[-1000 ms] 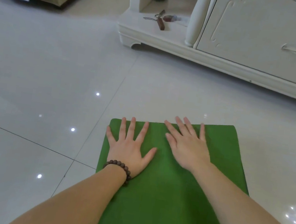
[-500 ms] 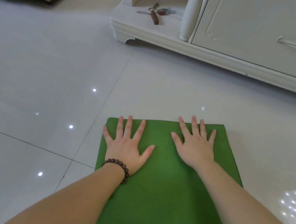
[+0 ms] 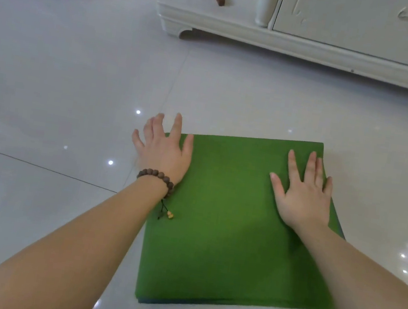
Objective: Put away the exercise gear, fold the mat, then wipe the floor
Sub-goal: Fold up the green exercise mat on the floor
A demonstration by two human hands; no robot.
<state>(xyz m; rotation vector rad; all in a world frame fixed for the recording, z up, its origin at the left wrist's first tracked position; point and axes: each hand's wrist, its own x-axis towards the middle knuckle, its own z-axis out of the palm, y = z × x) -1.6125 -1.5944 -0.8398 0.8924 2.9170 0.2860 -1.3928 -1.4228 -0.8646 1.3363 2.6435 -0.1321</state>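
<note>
— Mat (image 3: 236, 217) first: a green folded square on the floor (image 3: 62, 85), near the person and well short of the white cabinet (image 3: 306, 45) at the far side. A darker layer peeks out along its near edge.

— And the hands?

— From the head camera, both have slid apart. A second ago they lay side by side at the far middle of the mat. Now the left hand (image 3: 164, 148) is at the far left corner, fingers spread and released, partly off onto the floor. The right hand (image 3: 302, 195) presses flat by the right edge, grasping nothing.

— Meaning?

— I'd say the fold is being smoothed outward and is nearly done. Wiping hasn't started. The beaded bracelet (image 3: 157, 177) has shifted left with the wrist.
</note>
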